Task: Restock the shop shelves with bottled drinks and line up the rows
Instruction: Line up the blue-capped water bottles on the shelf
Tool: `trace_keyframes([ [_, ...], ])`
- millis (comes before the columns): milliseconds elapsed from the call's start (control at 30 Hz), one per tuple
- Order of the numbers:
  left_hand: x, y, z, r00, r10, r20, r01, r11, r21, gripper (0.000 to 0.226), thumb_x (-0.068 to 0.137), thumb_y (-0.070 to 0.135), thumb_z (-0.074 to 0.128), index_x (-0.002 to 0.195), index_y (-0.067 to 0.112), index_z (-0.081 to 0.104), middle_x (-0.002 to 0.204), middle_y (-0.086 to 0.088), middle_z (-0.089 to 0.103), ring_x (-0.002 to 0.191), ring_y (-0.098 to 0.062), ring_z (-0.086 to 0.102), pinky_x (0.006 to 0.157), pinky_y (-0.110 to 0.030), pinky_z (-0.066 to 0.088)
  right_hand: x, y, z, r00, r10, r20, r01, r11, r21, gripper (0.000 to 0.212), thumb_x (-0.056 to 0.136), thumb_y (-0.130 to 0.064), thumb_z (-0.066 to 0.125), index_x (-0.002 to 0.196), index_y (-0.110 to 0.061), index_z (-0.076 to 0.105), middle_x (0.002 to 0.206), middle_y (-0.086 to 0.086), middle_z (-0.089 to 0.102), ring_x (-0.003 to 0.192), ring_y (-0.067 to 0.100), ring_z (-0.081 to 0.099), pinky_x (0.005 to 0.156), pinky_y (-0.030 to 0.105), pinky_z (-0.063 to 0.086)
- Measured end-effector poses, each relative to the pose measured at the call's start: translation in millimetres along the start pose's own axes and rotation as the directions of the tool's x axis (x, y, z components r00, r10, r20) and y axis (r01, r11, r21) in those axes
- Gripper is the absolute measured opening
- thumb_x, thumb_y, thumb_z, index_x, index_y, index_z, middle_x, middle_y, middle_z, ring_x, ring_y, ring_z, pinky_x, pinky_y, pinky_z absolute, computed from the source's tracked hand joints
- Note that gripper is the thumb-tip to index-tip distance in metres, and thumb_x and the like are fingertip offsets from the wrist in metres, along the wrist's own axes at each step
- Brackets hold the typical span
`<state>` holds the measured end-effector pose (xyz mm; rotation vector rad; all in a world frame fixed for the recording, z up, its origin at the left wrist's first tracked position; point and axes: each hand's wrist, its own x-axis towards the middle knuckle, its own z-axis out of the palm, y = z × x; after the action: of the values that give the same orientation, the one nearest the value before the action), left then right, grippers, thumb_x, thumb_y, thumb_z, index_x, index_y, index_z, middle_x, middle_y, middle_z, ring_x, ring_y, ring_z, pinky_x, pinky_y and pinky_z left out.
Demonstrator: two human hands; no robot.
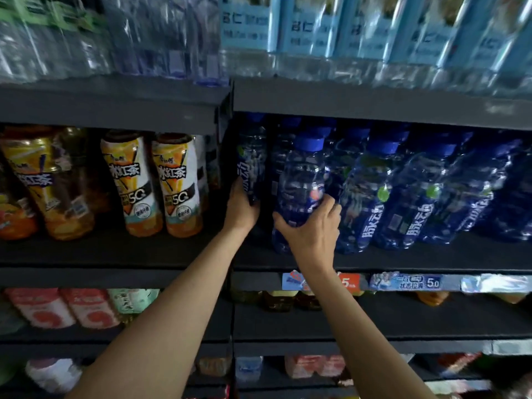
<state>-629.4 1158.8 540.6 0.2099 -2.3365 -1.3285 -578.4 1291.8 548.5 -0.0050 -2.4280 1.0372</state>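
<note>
Blue drink bottles with blue caps fill the dark middle shelf (403,260) on the right. My left hand (241,207) grips the lower part of the leftmost blue bottle (251,156), which stands at the shelf's left end beside the divider. My right hand (312,228) wraps around the lower body of a second blue bottle (302,180) at the front of the row. Several more blue bottles (371,194) lean rightward in a row to the right of it.
Iced tea bottles (175,182) with orange and white labels stand on the left bay. Water bottle packs (316,27) sit on the top shelf. Price tags (406,282) line the shelf edge. Lower shelves hold pink, green and amber drinks (86,308).
</note>
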Motion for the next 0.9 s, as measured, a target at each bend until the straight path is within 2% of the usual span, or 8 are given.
trace_keyframes([
  [233, -2, -3, -1, 0.995, -0.002, 0.101, -0.015, 0.986, 0.164, 0.071, 0.088, -0.003, 0.050, 0.147, 0.007, 0.012, 0.153, -0.017, 0.011, 0.141, -0.030, 0.019, 0.112, -0.028, 0.019, 1, -1, 0, 0.999, 0.031, 0.031, -0.029, 0.998, -0.047, 0.086, 0.070, -0.053, 0.071, 0.131, -0.009, 0.030, 0.125, 0.009, 0.037, 0.120, 0.027, 0.038, 0.095, 0.041, 0.037],
  [367, -4, -6, -21, 0.986, 0.009, 0.165, -0.036, 0.986, 0.163, 0.069, 0.088, -0.002, 0.051, 0.147, 0.013, 0.018, 0.151, -0.015, 0.015, 0.139, -0.030, 0.024, 0.112, -0.030, 0.024, -4, -9, 0, 0.998, 0.050, 0.024, -0.049, 0.998, -0.038, 0.088, 0.069, -0.053, 0.073, 0.130, -0.004, 0.033, 0.123, 0.012, 0.038, 0.117, 0.029, 0.038, 0.094, 0.039, 0.038],
  [433, -16, -5, -30, 0.986, 0.042, 0.162, -0.056, 0.995, 0.080, 0.060, 0.090, 0.001, 0.051, 0.144, 0.013, 0.028, 0.147, -0.013, 0.028, 0.135, -0.026, 0.032, 0.109, -0.027, 0.030, -9, -12, 1, 0.999, 0.049, 0.010, -0.049, 0.998, -0.026, 0.087, 0.070, -0.052, 0.073, 0.131, -0.002, 0.034, 0.121, 0.013, 0.037, 0.114, 0.029, 0.038, 0.092, 0.037, 0.038],
  [500, -36, -2, -36, 0.990, 0.064, 0.129, -0.052, 0.994, -0.096, 0.043, 0.094, 0.008, 0.049, 0.136, 0.012, 0.042, 0.136, -0.006, 0.044, 0.123, -0.016, 0.045, 0.094, -0.010, 0.038, -15, -14, 3, 1.000, -0.002, 0.030, 0.002, 1.000, -0.008, 0.090, 0.072, -0.045, 0.074, 0.137, -0.003, 0.028, 0.123, 0.014, 0.034, 0.113, 0.030, 0.038, 0.091, 0.034, 0.038],
  [600, -59, 0, -41, 0.995, 0.088, 0.056, -0.070, 0.961, -0.268, 0.032, 0.095, 0.022, 0.048, 0.126, 0.015, 0.051, 0.125, 0.003, 0.053, 0.103, 0.000, 0.050, 0.075, 0.004, 0.036, -29, -15, 6, 0.979, -0.091, 0.185, 0.075, 0.993, 0.090, 0.096, 0.078, -0.028, 0.073, 0.147, -0.009, 0.009, 0.132, 0.013, 0.025, 0.114, 0.028, 0.042, 0.091, 0.021, 0.037],
  [700, -65, -1, -44, 0.989, 0.132, 0.064, -0.113, 0.962, -0.249, 0.046, 0.091, 0.031, 0.054, 0.133, 0.018, 0.042, 0.128, 0.008, 0.044, 0.107, 0.001, 0.046, 0.083, 0.000, 0.035, -29, -16, 13, 0.945, -0.122, 0.302, 0.063, 0.978, 0.198, 0.089, 0.083, -0.011, 0.066, 0.149, -0.017, 0.006, 0.135, 0.013, 0.034, 0.114, 0.025, 0.048, 0.078, 0.007, 0.029],
  [800, -57, -7, -44, 0.977, 0.206, 0.055, -0.203, 0.978, -0.056, 0.069, 0.082, 0.033, 0.067, 0.139, 0.015, 0.033, 0.129, 0.004, 0.041, 0.117, -0.005, 0.041, 0.091, -0.006, 0.033, -22, -16, 17, 0.935, -0.164, 0.316, 0.090, 0.968, 0.235, 0.080, 0.084, -0.003, 0.061, 0.148, -0.017, 0.015, 0.112, 0.012, 0.059, 0.104, 0.025, 0.057, 0.084, 0.022, 0.046],
  [900, -46, -14, -37, 0.978, 0.198, 0.061, -0.201, 0.979, 0.044, 0.089, 0.070, 0.041, 0.076, 0.140, 0.010, 0.030, 0.135, -0.009, 0.044, 0.126, -0.022, 0.042, 0.103, -0.036, 0.039, -16, -12, 8, 0.990, -0.128, 0.065, 0.107, 0.961, 0.256, 0.056, 0.086, 0.000, 0.057, 0.137, -0.006, 0.037, 0.123, 0.011, 0.052, 0.109, 0.022, 0.056, 0.093, 0.031, 0.048],
])
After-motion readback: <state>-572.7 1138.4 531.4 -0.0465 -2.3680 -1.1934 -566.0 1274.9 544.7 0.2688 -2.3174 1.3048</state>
